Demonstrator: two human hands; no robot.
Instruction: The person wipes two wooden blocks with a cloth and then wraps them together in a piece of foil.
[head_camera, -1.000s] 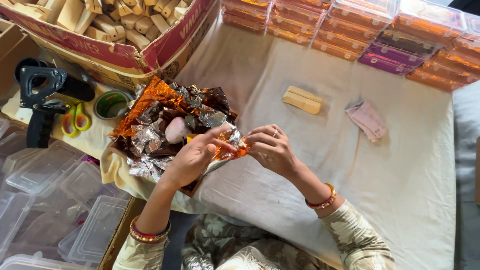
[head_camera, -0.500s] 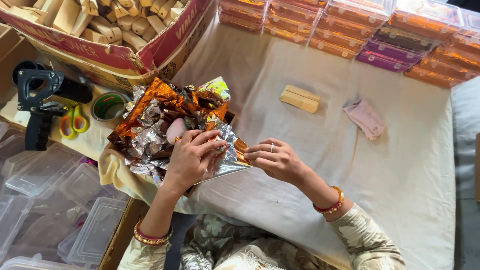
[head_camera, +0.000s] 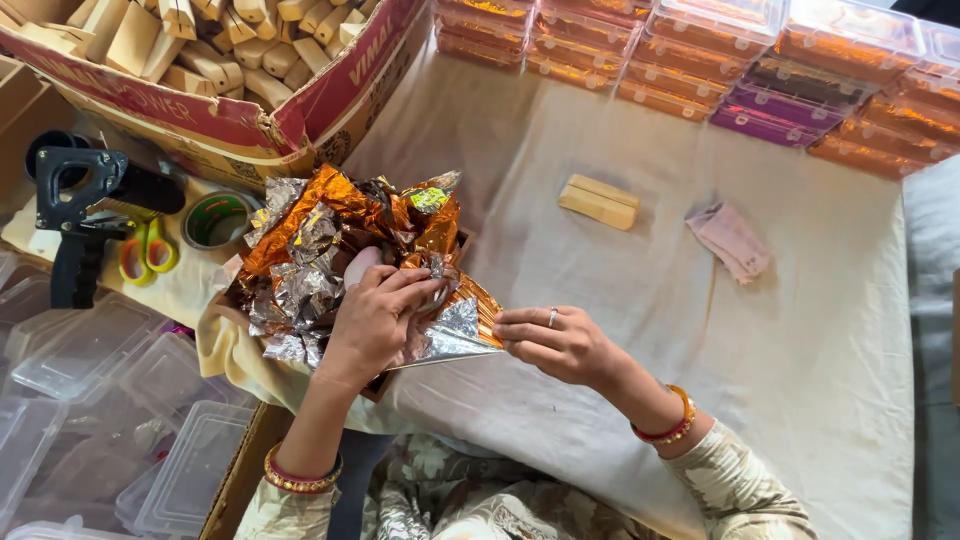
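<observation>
Cardboard box (head_camera: 330, 95) of wooden blocks (head_camera: 215, 40), tape roll (head_camera: 215, 218), scissors (head_camera: 140, 255), possibly tape dispenser (head_camera: 80, 205), stacked clear containers (head_camera: 690, 50).

Crinkled glossy metallic foil (head_camera: 340, 250), matt cloth (head_camera: 800, 330)

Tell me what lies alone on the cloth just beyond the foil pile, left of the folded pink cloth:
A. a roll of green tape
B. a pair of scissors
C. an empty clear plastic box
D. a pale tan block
D. A pale tan block lies by itself on the cream cloth, between the foil pile and the folded pink cloth.
</observation>
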